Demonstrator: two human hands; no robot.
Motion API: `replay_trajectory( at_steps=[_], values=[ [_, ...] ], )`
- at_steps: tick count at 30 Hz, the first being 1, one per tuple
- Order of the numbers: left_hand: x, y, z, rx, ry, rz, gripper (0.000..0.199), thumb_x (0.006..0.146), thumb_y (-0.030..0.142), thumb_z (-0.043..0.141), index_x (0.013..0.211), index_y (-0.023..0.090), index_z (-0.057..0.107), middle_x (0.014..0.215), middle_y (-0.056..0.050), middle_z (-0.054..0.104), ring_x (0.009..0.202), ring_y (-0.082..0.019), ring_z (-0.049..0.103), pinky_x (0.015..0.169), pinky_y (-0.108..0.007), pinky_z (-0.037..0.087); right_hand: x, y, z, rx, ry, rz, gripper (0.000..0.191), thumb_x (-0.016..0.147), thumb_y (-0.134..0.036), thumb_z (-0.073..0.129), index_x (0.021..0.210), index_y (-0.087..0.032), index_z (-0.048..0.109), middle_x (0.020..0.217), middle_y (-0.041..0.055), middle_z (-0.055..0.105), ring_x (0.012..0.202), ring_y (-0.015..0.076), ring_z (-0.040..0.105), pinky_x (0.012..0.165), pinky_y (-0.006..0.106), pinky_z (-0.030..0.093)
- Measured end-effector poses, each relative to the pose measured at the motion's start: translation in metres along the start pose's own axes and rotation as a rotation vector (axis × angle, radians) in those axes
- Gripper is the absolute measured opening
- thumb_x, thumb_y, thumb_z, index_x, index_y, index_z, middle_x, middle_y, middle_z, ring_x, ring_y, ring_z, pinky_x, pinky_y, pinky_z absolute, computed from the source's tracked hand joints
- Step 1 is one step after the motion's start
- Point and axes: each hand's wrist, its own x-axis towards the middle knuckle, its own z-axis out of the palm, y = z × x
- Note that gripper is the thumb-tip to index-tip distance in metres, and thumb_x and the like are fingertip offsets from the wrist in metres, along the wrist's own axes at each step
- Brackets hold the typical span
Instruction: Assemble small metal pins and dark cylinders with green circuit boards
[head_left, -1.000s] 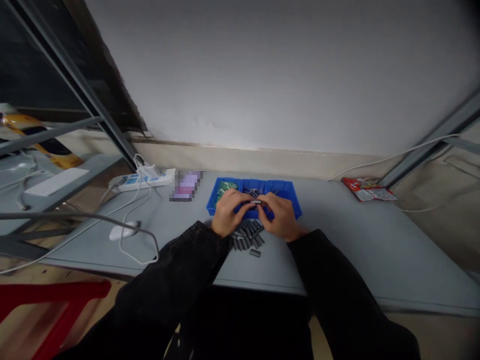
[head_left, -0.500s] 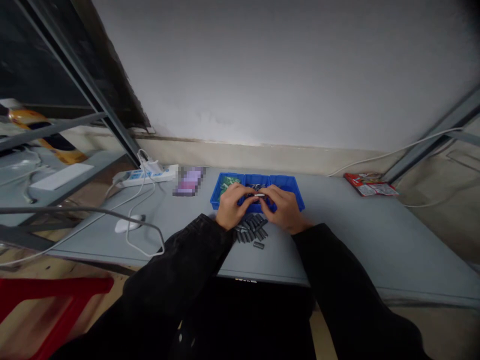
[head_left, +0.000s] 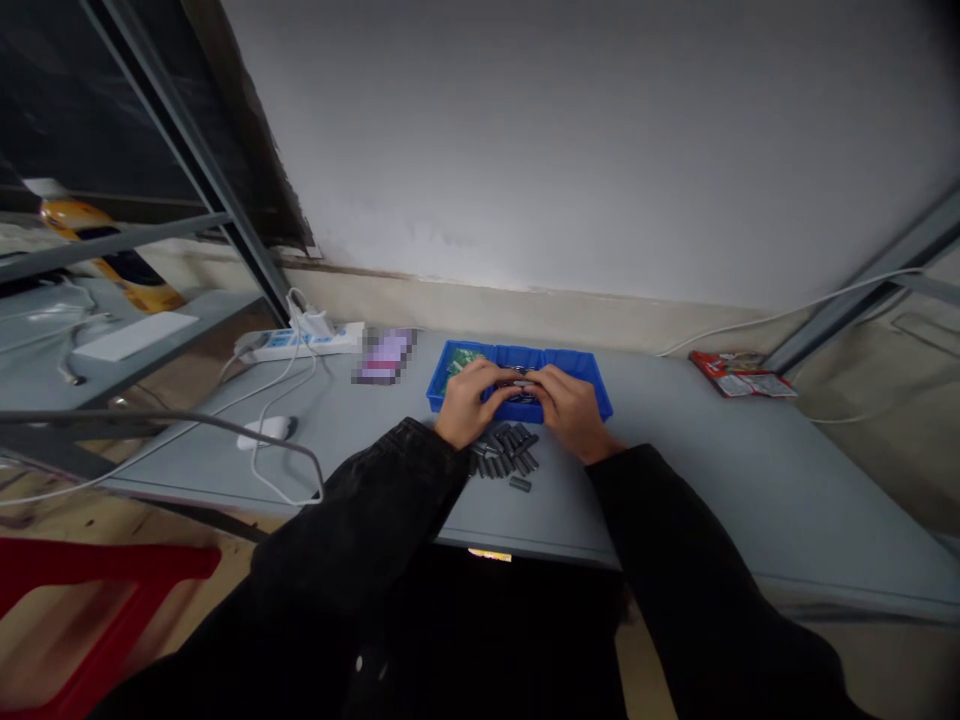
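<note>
My left hand [head_left: 471, 402] and my right hand [head_left: 571, 408] meet fingertip to fingertip over the middle of a blue tray [head_left: 606, 408]. Pinched between them is a small pale piece [head_left: 523, 383], mostly hidden by the fingers, so its kind is unclear. The tray has three compartments: green pieces [head_left: 463, 358] lie in the left one, small shiny metal parts [head_left: 517, 398] in the middle one, and my right hand partly covers the right one. Just below my hands, several short dark grey cylinders [head_left: 510, 452] lie in a loose pile, with a single cylinder [head_left: 520, 484] nearer the front edge.
Left on the grey table [head_left: 720, 480] are a power strip [head_left: 330, 340], a blurred-out phone-like item [head_left: 385, 357], a white mouse-like object [head_left: 262, 432] and loose white cables. A red packet [head_left: 739, 375] lies at right. A red stool [head_left: 142, 570] stands on the floor at left.
The view has shifted slightly. My fingers have closed further around the small piece, which showed as a longer pale strip before and is more covered now.
</note>
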Motion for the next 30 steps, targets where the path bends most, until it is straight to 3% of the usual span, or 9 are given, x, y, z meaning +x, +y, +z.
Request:
replay_trajectory(
  at_steps=[5, 10, 14, 20, 27, 30],
  values=[
    [0.009, -0.001, -0.006, 0.013, -0.003, -0.052, 0.015, 0.093, 0.027, 0.065, 0.103, 0.019, 0.072, 0.097, -0.006, 0.073, 0.092, -0.018, 0.064, 0.086, -0.034, 0.053, 0.015, -0.001, -0.01, 0.033, -0.045, 0.003, 0.02, 0.102, -0.028, 0.047, 0.113, -0.021, 0.061, 0.099, 0.0062, 0.069, 0.09, 0.0194, 0.066, 0.08, 0.031, 0.051],
    [0.019, -0.006, -0.009, 0.021, 0.033, -0.143, 0.014, 0.091, 0.029, 0.068, 0.099, 0.019, 0.073, 0.092, -0.004, 0.072, 0.087, -0.017, 0.064, 0.082, -0.032, 0.052, 0.029, 0.002, -0.009, 0.026, -0.037, -0.014, 0.015, 0.1, -0.025, 0.049, 0.107, -0.02, 0.061, 0.098, 0.0059, 0.069, 0.088, 0.0192, 0.066, 0.078, 0.03, 0.051],
    [0.026, -0.006, -0.008, 0.017, -0.019, -0.121, 0.015, 0.092, 0.03, 0.067, 0.099, 0.018, 0.073, 0.092, -0.005, 0.072, 0.087, -0.016, 0.065, 0.082, -0.031, 0.052, 0.028, 0.012, -0.005, -0.001, -0.007, -0.022, 0.019, 0.101, -0.025, 0.047, 0.113, -0.02, 0.062, 0.106, 0.0074, 0.069, 0.095, 0.0204, 0.066, 0.082, 0.032, 0.051],
    [0.032, 0.001, -0.001, 0.009, -0.062, 0.0, 0.014, 0.095, 0.026, 0.062, 0.103, 0.017, 0.071, 0.096, -0.006, 0.073, 0.09, -0.017, 0.064, 0.085, -0.033, 0.052, 0.019, 0.014, -0.005, -0.068, 0.031, 0.031, 0.024, 0.104, -0.029, 0.041, 0.11, -0.02, 0.063, 0.099, 0.007, 0.068, 0.09, 0.02, 0.064, 0.079, 0.031, 0.047],
    [0.02, -0.003, -0.002, -0.008, -0.032, 0.084, 0.013, 0.091, 0.022, 0.066, 0.102, 0.016, 0.072, 0.096, -0.007, 0.073, 0.089, -0.017, 0.064, 0.083, -0.034, 0.054, 0.018, 0.008, -0.003, -0.162, -0.079, -0.006, 0.034, 0.105, -0.021, 0.031, 0.091, -0.019, 0.062, 0.087, 0.0061, 0.067, 0.08, 0.0199, 0.057, 0.074, 0.035, 0.036],
    [0.018, -0.005, -0.002, -0.004, -0.027, 0.075, 0.014, 0.091, 0.023, 0.067, 0.103, 0.016, 0.072, 0.095, -0.007, 0.073, 0.088, -0.017, 0.064, 0.081, -0.034, 0.054, 0.016, 0.007, -0.003, -0.083, -0.074, 0.005, 0.031, 0.106, -0.025, 0.033, 0.098, -0.018, 0.062, 0.091, 0.0054, 0.069, 0.082, 0.0192, 0.058, 0.077, 0.035, 0.036]
  ],
)
